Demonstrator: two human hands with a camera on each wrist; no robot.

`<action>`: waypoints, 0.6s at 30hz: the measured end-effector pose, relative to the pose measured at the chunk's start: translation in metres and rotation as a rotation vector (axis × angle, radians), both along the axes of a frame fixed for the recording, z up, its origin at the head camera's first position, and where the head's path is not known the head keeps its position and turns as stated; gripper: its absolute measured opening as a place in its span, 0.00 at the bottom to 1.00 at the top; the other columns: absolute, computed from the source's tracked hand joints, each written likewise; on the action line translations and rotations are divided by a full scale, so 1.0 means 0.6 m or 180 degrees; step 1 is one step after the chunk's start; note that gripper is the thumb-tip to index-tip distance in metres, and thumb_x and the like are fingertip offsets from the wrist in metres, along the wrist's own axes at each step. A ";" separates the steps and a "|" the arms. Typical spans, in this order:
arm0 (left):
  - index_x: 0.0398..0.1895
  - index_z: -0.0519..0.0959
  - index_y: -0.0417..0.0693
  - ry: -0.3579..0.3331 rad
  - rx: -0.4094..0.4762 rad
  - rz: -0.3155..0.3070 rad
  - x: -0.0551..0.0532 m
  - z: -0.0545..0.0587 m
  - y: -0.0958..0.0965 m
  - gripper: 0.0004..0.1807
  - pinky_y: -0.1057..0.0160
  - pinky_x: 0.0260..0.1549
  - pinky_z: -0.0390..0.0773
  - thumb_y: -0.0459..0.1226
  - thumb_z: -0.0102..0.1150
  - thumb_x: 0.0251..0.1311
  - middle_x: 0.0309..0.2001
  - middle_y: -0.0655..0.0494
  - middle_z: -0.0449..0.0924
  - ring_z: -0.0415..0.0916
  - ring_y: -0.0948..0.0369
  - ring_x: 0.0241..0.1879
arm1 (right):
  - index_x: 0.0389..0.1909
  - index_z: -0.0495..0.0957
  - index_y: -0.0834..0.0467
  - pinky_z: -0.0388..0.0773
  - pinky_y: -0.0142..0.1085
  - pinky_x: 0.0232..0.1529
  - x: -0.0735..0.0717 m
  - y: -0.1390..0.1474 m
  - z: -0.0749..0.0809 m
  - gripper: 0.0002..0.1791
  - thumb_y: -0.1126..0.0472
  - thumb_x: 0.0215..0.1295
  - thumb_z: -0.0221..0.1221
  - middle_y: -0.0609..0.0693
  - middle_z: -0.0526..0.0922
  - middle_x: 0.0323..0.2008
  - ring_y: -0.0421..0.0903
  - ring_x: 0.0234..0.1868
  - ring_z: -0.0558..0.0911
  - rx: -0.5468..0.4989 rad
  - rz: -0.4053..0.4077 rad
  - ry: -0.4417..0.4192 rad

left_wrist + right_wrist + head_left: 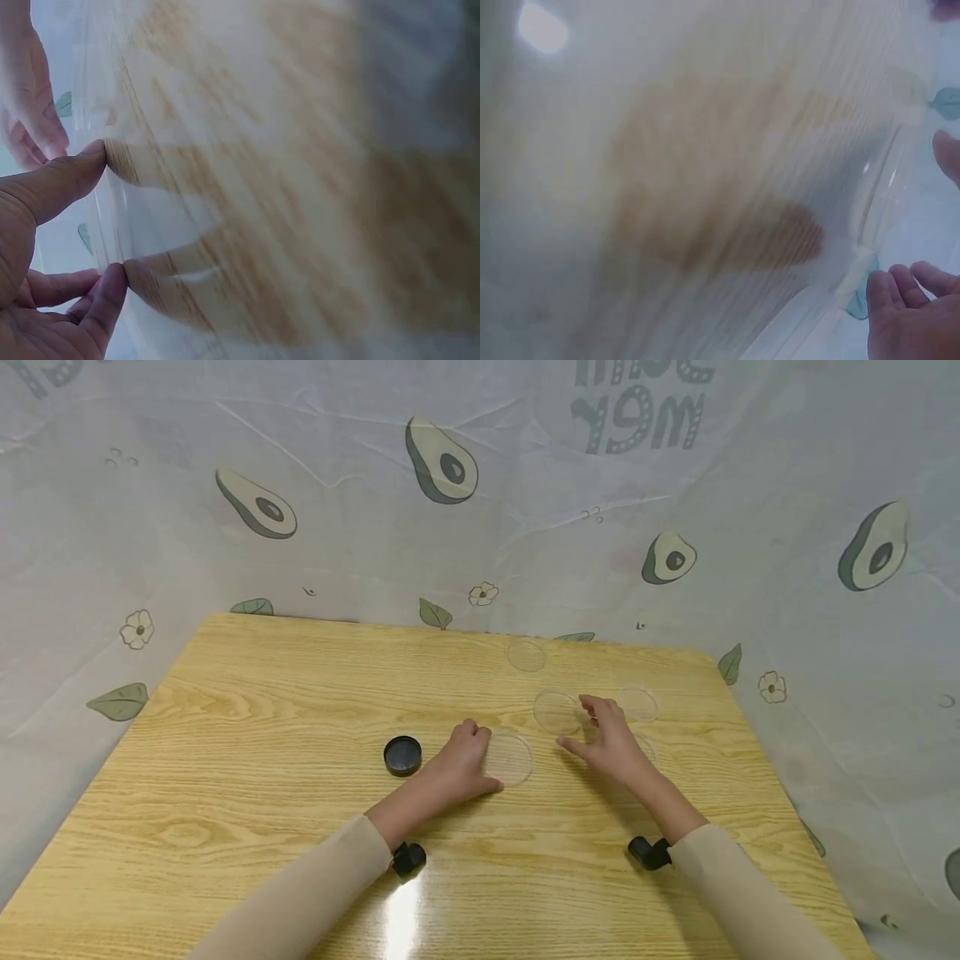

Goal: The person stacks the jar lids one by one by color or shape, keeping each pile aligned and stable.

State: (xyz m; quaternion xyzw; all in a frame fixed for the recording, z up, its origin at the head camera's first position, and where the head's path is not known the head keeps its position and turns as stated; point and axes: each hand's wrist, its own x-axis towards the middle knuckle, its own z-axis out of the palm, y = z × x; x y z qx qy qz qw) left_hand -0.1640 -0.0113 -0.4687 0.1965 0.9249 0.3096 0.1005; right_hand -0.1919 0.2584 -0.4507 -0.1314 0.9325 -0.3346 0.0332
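A clear round petri dish [512,760] lies flat on the table. My left hand [461,764] grips its left side, with thumb and fingers spread along the rim. The left wrist view shows the thumb [79,172] and fingertips of that hand down at the clear rim. Farther back and to the right is a second clear petri dish [555,713]. My right hand [611,743] reaches toward its right edge, thumb and fingers apart. In the right wrist view a gap separates the fingers [904,289] from a clear rim [881,180].
A round black shallow cap-like piece [402,756] sits left of the left hand. More clear discs lie near the back edge [527,654] and beyond the right hand [639,702]; one is partly hidden by the right wrist. A patterned cloth [337,527] hangs behind the wooden table [247,735].
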 end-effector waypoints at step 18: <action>0.67 0.70 0.31 -0.0047 -0.0023 0.0018 -0.001 -0.001 0.000 0.44 0.50 0.60 0.79 0.45 0.82 0.54 0.60 0.36 0.71 0.72 0.46 0.58 | 0.81 0.49 0.71 0.62 0.67 0.73 -0.072 0.009 -0.027 0.57 0.46 0.65 0.71 0.73 0.57 0.76 0.70 0.77 0.55 0.0433 -0.0045 -0.0561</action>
